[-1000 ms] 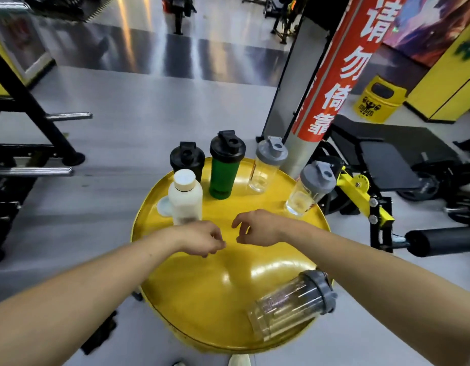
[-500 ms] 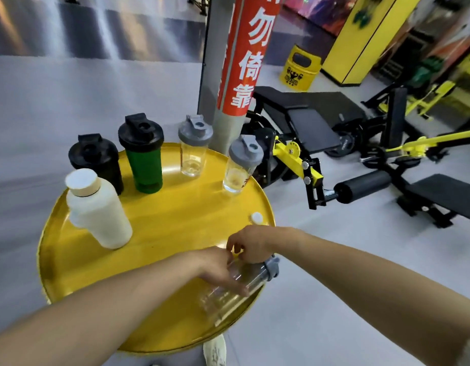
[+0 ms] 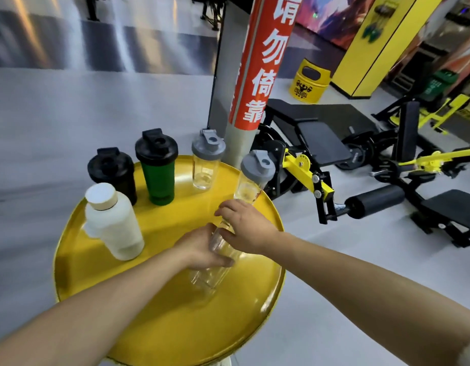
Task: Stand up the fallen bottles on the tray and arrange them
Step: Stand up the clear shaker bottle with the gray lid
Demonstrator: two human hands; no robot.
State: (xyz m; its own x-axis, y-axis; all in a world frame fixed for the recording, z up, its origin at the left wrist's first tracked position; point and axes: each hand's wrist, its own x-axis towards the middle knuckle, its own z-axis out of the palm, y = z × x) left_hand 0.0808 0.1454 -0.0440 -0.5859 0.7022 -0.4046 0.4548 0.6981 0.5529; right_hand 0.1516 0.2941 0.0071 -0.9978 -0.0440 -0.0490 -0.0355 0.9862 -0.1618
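Observation:
A clear shaker bottle (image 3: 211, 270) is tilted near the middle of the round yellow tray (image 3: 154, 320). My left hand (image 3: 199, 247) grips its body and my right hand (image 3: 245, 227) covers its lid end, which is hidden. Standing upright along the tray's far rim are a white bottle (image 3: 111, 221), a black shaker (image 3: 113, 173), a green shaker with a black lid (image 3: 158, 167) and two clear shakers with grey lids (image 3: 206, 161) (image 3: 253, 178).
A grey pillar with a red banner (image 3: 257, 75) rises just behind the tray. To the right stand black and yellow gym benches (image 3: 321, 136) and a padded roller (image 3: 373, 202). Grey floor lies to the left.
Both hands went from the tray's middle to the fallen clear shaker at the near right rim, took hold of it, and now have it raised and tilted near the centre. The camera view shifted.

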